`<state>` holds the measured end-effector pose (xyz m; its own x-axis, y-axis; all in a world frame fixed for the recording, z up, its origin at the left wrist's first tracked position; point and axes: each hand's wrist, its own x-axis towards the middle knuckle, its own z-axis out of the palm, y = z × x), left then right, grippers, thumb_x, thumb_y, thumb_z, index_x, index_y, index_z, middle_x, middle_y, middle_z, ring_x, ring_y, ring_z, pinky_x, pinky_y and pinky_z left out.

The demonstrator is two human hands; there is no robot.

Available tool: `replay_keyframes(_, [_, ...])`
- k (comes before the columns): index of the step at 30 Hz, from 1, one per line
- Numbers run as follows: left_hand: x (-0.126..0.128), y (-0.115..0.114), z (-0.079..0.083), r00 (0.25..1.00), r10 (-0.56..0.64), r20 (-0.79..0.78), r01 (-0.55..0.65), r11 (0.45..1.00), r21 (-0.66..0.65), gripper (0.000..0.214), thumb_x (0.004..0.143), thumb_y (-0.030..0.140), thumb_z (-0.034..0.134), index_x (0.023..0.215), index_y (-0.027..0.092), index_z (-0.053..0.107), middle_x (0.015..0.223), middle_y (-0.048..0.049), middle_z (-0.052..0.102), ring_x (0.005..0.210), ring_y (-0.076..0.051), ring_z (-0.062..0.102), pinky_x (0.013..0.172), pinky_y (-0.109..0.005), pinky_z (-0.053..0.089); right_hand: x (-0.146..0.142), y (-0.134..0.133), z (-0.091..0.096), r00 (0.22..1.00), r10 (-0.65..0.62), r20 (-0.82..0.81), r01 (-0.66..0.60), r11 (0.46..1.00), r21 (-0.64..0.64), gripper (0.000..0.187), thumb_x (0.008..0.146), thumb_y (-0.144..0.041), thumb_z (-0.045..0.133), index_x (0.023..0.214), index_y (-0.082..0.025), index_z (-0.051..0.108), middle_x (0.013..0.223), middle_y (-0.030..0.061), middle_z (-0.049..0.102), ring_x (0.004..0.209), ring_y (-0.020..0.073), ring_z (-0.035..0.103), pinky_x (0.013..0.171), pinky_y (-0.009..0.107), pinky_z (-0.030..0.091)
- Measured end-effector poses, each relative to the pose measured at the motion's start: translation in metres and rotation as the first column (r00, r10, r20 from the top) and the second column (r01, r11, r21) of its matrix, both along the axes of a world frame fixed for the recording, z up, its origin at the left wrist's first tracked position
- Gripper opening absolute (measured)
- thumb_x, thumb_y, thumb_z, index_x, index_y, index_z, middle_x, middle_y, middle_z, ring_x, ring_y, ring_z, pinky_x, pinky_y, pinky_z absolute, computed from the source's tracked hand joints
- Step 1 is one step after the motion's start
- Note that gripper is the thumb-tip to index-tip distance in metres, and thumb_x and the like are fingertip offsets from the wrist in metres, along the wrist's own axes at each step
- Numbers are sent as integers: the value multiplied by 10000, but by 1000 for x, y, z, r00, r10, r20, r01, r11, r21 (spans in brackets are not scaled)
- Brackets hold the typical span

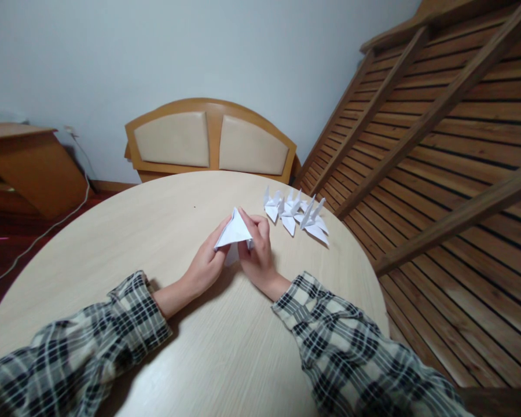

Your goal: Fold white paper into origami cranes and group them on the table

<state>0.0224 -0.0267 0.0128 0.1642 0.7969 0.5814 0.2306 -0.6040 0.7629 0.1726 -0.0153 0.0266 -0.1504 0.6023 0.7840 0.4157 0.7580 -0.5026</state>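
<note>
Both my hands meet over a round pale wooden table point(113, 249). Between them is a folded white paper piece point(233, 232), shaped like a triangle with its point away from me. My left hand point(206, 263) pinches its left lower corner. My right hand point(257, 249) grips its right side, with the fingers curled over the fold. Both sleeves are checked. To the right of my right hand, several finished white paper cranes point(296, 214) stand in a row on the table.
A wooden chair point(211, 139) with two beige back pads stands at the table's far side. Slatted wooden frames point(438, 145) lean along the right. A wooden cabinet point(30, 168) and a white cable point(47, 229) are at the left.
</note>
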Motion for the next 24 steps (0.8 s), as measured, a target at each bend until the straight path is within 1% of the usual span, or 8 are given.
replay_keyframes(2, [0,0,3,998,12,66,-10,1000,-28,558,867,161,504,1421,224,536,1475,-88,552,1362,-264,495,1188,-475,334,1,0,0,1000,0,25,-1,998,56,656,912,-125,473,1526,-335,374,1309,100,471,1247,247,517,1075,458,493])
replay_keyframes(4, [1,-1,8,988,33,149,-20,996,-85,507,829,173,555,1331,208,619,1412,-96,610,1302,-268,552,1153,-467,383,1,1,-2,999,5,52,-9,997,79,694,907,-101,480,1540,-353,344,1414,97,440,1329,259,471,1117,487,461])
replay_keyframes(6, [0,-2,13,968,65,243,-28,988,-152,455,780,186,620,1230,188,686,1332,-110,666,1225,-277,606,1095,-447,443,1,1,-4,997,7,75,-13,997,75,698,920,-91,480,1544,-366,332,1481,81,424,1361,259,458,1141,505,439])
replay_keyframes(9, [0,-4,18,924,95,371,7,964,-264,373,725,227,694,1089,161,746,1180,-117,736,1075,-284,672,964,-399,522,2,1,-5,995,18,98,-26,996,80,708,925,-59,470,1542,-378,335,1545,51,400,1381,251,455,1154,503,431])
replay_keyframes(12, [0,-2,16,881,97,462,74,938,-339,328,682,245,728,990,140,762,1012,-97,773,921,-266,699,846,-361,548,2,-1,-3,993,43,110,-53,995,85,723,920,-27,448,1542,-376,336,1583,25,378,1412,242,433,1163,495,427])
replay_keyframes(15, [0,0,12,846,93,525,122,925,-361,293,669,244,731,942,141,760,938,-73,775,843,-237,693,788,-336,548,3,-2,-2,992,79,102,-85,995,53,731,912,3,416,1536,-374,352,1602,-2,362,1436,231,414,1192,491,397])
replay_keyframes(19, [2,1,12,814,132,565,113,919,-377,260,648,247,749,887,144,749,902,-64,770,757,-202,677,727,-308,540,4,-1,-3,988,141,56,-142,990,1,747,886,19,441,1519,-374,385,1602,-23,368,1438,218,421,1208,484,375])
replay_keyframes(24, [6,3,15,768,199,609,109,896,-430,244,627,189,754,865,141,753,875,-65,770,739,-195,678,697,-292,534,6,4,-5,984,176,-36,-177,984,-28,724,842,48,437,1454,-335,498,1544,-8,461,1404,190,469,1189,458,398])
